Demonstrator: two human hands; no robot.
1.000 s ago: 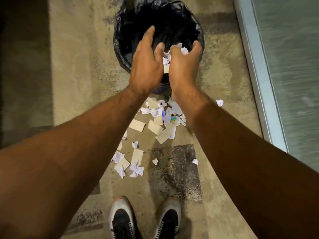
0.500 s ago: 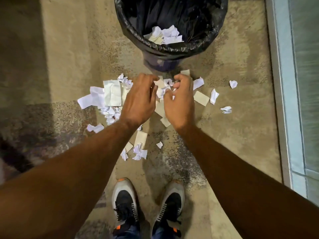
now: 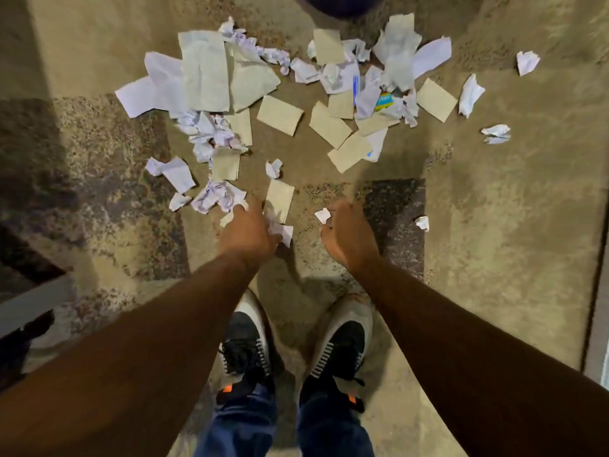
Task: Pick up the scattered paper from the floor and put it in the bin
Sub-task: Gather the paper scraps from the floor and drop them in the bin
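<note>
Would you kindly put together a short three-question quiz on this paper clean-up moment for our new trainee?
1. True or false: the left hand grips crumpled white paper.
2. Multiple choice: where does the small white scrap lie? A) at the fingertips of the right hand B) on a shoe C) under the large pale sheet
3. Fill in: only the dark base of the ____ shows, at the top edge, beyond the scattered paper.

Key: 1 true; 2 A; 3 bin.
</note>
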